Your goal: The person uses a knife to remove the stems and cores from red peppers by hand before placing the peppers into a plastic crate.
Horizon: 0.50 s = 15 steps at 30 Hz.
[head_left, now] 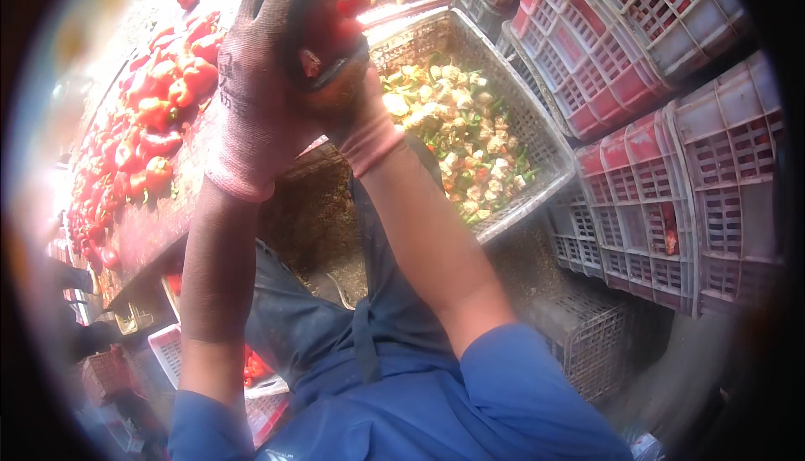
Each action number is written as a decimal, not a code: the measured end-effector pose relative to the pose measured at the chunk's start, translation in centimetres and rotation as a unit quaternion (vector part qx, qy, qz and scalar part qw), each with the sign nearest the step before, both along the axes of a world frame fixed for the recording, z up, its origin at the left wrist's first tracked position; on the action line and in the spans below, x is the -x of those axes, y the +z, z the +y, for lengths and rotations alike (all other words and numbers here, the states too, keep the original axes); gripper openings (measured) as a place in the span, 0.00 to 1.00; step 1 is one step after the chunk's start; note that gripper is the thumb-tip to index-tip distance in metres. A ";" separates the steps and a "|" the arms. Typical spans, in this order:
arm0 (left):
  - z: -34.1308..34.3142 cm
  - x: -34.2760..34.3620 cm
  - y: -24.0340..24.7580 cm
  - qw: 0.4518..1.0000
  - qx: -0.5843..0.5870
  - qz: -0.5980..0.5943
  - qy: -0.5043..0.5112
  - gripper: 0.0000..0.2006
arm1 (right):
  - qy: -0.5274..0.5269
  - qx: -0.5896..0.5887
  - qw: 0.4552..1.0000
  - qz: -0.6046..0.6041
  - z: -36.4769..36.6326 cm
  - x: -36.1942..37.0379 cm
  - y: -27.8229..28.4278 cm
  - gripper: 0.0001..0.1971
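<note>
My left hand [267,71], in a pinkish knitted work glove with a dark coating, is raised at the top middle of the view. Its fingers curl around a red pepper [342,10]. Close against it, just below the pepper, is my right hand [348,104] in a similar glove, fingers bent and closed. Whether it grips a tool or only the pepper is hidden by the left hand and the glare. Beyond my right wrist stands a grey plastic crate [524,209] holding many cut-out pepper cores [470,138] with pale seeds and green stems.
A heap of red peppers [155,117] covers the table [159,222] on my left. Stacked lattice crates [641,201] rise on the right, some with red contents. A low grey crate [587,339] sits on the floor at lower right. My legs are between table and crates.
</note>
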<state>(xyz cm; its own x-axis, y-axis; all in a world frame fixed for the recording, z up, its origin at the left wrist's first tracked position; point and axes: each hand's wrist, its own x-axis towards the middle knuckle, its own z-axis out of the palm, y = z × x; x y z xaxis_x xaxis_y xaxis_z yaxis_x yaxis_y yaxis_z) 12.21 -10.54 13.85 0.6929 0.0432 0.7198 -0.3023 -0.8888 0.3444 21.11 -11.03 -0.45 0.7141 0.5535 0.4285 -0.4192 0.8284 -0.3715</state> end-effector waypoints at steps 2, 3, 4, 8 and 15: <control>1.6 1.2 -1.0 0.990 0.144 0.010 -0.009 0.30 | 0.015 0.094 0.993 0.071 -0.8 1.2 1.0 0.16; 2.8 1.7 -1.9 0.965 0.262 -0.003 -0.032 0.29 | 0.031 0.161 0.982 0.098 -1.2 1.9 2.0 0.15; 4.1 2.5 -2.0 0.944 0.328 -0.007 -0.023 0.28 | 0.044 0.221 0.969 0.105 -1.9 2.6 2.8 0.13; 9.4 6.7 -2.9 0.884 0.466 -0.001 0.025 0.16 | 0.076 0.429 0.899 -0.051 -2.6 2.7 2.9 0.16; 15.1 18.0 -9.7 0.872 0.474 -0.119 0.039 0.15 | 0.103 0.431 0.870 -0.217 -1.4 4.8 3.0 0.21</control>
